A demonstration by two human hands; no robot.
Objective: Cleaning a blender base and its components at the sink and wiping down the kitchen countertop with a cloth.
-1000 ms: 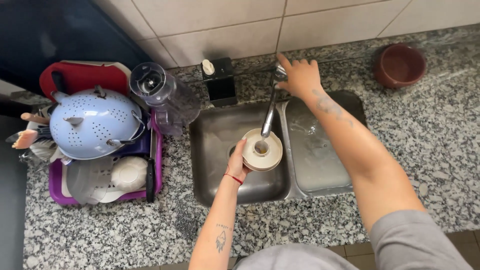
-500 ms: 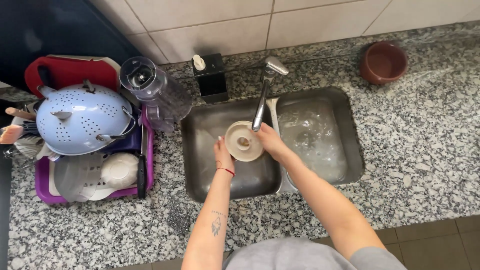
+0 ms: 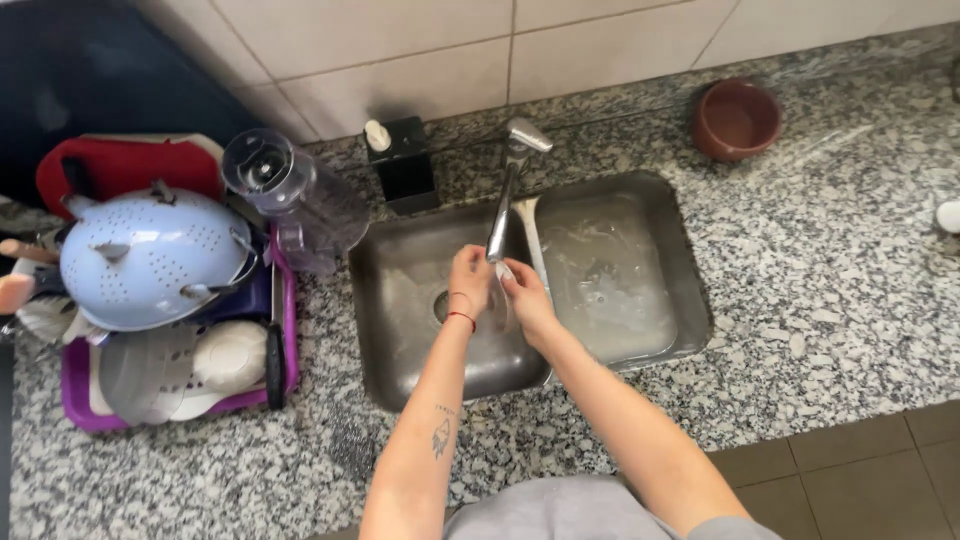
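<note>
Left hand: your left hand (image 3: 468, 278) sits under the tap (image 3: 505, 205) spout, fingers curled, holding nothing visible.
Right hand: your right hand (image 3: 524, 296) touches it, loosely curled.
Sink: the sink (image 3: 400, 330) lies below the tap.

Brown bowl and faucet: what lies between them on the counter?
In the head view, only bare speckled counter lies between the brown bowl and the faucet.

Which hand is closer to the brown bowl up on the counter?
Right. The right hand is under the tap, on the side toward the brown bowl. The left hand is just beyond it, farther from the bowl. Both are well away.
</note>
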